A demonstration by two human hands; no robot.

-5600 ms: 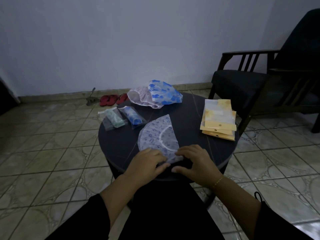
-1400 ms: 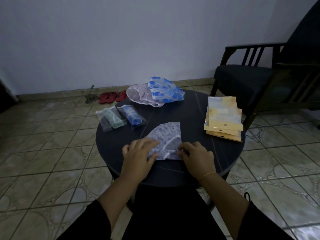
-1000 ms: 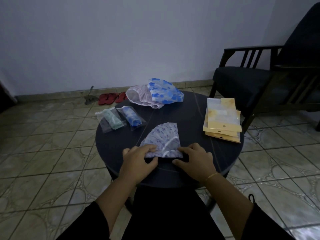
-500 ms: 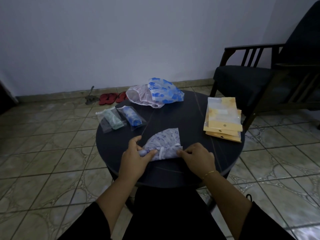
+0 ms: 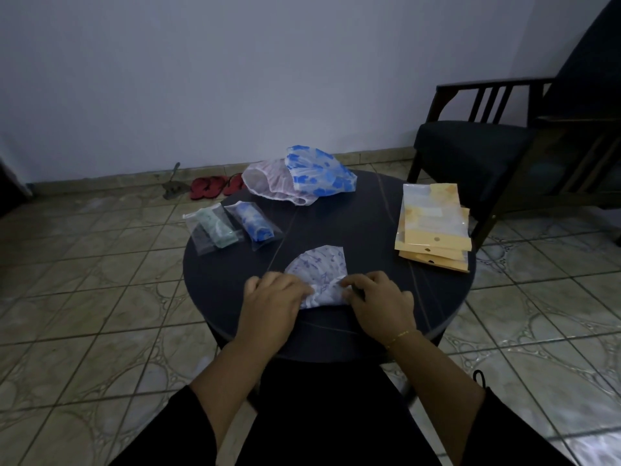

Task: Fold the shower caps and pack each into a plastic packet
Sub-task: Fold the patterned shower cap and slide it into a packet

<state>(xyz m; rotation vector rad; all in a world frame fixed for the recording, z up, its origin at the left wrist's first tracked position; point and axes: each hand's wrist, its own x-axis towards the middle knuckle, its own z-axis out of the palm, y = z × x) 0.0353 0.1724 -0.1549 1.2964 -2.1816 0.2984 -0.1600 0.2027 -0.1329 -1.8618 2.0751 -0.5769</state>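
Observation:
A pale purple-patterned shower cap (image 5: 320, 266) lies folded into a wedge at the near middle of the round dark table (image 5: 339, 346). Its near edge is rolled up. My left hand (image 5: 274, 299) grips the left end of that roll with curled fingers, and my right hand (image 5: 379, 297) pinches the right end. The roll itself is mostly hidden under my fingers. Empty yellow-backed plastic packets (image 5: 433, 227) sit stacked at the right of the table. A packed green cap packet (image 5: 215, 230) and a packed blue cap packet (image 5: 253, 224) lie at the left.
Two loose caps, a pink one (image 5: 265, 183) and a blue-flowered one (image 5: 319, 173), are heaped at the table's far edge. A dark wooden armchair (image 5: 487, 153) stands to the right. Red sandals (image 5: 215, 188) lie on the tiled floor by the wall.
The cap went from a half circle to a narrower wedge. Both hands have since rolled its near edge away from me, so less of the cap shows flat.

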